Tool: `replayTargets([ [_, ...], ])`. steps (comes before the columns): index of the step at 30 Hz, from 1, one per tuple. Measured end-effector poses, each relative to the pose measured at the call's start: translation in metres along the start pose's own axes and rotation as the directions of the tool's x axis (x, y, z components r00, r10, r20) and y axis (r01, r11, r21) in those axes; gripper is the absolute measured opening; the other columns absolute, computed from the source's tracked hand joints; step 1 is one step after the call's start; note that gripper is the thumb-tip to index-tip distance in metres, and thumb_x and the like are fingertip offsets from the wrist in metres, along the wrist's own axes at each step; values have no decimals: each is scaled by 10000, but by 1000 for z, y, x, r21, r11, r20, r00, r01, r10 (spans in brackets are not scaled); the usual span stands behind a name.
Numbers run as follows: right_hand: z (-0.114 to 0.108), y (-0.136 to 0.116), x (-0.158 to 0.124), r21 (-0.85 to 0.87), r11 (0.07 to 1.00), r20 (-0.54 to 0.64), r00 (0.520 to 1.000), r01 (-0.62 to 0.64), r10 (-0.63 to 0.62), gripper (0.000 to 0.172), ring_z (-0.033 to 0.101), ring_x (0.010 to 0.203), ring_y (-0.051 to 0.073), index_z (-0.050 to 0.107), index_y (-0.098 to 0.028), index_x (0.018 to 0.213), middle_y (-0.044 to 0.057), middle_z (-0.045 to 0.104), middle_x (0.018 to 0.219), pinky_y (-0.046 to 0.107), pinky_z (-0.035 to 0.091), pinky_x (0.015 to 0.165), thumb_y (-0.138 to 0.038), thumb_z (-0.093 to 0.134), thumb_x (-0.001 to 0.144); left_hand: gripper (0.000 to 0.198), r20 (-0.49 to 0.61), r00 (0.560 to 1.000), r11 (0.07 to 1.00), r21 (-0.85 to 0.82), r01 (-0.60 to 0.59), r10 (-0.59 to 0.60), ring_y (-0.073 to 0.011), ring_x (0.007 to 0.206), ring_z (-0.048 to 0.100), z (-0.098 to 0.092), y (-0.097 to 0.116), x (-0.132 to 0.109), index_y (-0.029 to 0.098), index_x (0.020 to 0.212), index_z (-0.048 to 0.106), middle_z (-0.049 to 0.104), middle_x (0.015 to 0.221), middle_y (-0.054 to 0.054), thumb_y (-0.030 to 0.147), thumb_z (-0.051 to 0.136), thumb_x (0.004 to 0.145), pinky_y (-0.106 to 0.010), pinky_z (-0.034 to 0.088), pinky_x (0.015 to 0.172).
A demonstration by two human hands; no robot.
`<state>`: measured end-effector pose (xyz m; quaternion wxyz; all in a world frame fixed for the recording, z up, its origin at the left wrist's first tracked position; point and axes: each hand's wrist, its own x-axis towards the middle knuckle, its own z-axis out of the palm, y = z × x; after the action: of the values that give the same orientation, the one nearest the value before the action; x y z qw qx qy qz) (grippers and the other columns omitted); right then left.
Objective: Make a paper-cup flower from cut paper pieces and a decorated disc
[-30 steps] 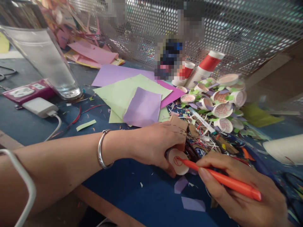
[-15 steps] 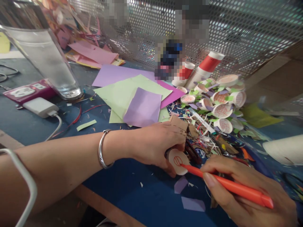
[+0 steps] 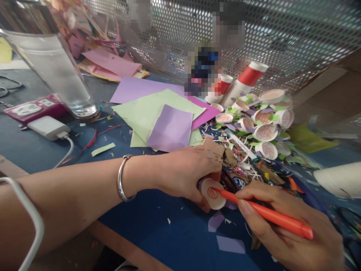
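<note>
My left hand [image 3: 191,173] is closed around a small paper cup piece [image 3: 216,203], whose round white face is turned toward me. A red circle with lines inside is drawn on that face. In my right hand [image 3: 279,222] is a red-orange felt-tip pen [image 3: 270,216], gripped between thumb and fingers. The pen's tip touches the drawn circle near its top. Scraps of purple paper [image 3: 230,244] lie on the blue table just below the cup piece.
Many similar decorated cup pieces [image 3: 265,132] are piled at the right, behind paper shreds [image 3: 248,169]. Stacked paper cups [image 3: 244,84] lean at the back. Green sheets [image 3: 146,109] lie beyond my left hand. A glass bottle [image 3: 56,71] and a white charger [image 3: 47,127] stand left.
My right hand and the pen have shifted slightly left and up, so the tip sits higher on the circle. The lines inside the circle look more distinct. My left hand has barely moved.
</note>
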<state>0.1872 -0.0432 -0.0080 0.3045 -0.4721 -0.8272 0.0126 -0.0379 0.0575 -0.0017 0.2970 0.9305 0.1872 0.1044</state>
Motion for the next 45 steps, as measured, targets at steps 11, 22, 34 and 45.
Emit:
replayTargets([
  [11, -7, 0, 3, -33, 997, 70, 996, 66, -64, 92, 678, 618, 131, 604, -283, 952, -47, 710, 774, 252, 541, 640, -202, 571, 926, 417, 2, 1000, 1000, 3, -1, 1, -225, 1015, 594, -1, 1, 0, 164, 993, 653, 669, 1059, -58, 406, 858, 722, -319, 424, 872],
  [22, -5, -4, -2, 53, 998, 50, 998, -41, 38, 102, 640, 565, 101, 628, -281, 864, -72, 667, 677, 239, 525, 671, -227, 569, 928, 456, 7, 1000, 1000, -5, 0, 0, -224, 1016, 604, -1, 1, 1, 137, 1025, 671, 670, 1052, -58, 376, 884, 701, -325, 411, 903],
  [34, -3, -5, 0, 45, 997, 56, 997, 55, -58, 100, 665, 644, 109, 604, -280, 972, -43, 708, 795, 238, 527, 663, -197, 560, 938, 465, 3, 1000, 1000, -16, 3, -3, -222, 1026, 596, 0, 0, 0, 142, 1037, 667, 667, 1068, -60, 396, 886, 714, -332, 424, 904],
  [45, 0, -4, 3, 43, 995, 74, 993, 93, -96, 121, 672, 640, 118, 594, -277, 1014, -34, 718, 815, 236, 535, 645, -185, 555, 945, 444, -19, 1000, 999, -31, -13, 13, -221, 1012, 591, 1, -1, 0, 149, 1018, 657, 671, 1071, -66, 383, 883, 716, -324, 433, 850],
])
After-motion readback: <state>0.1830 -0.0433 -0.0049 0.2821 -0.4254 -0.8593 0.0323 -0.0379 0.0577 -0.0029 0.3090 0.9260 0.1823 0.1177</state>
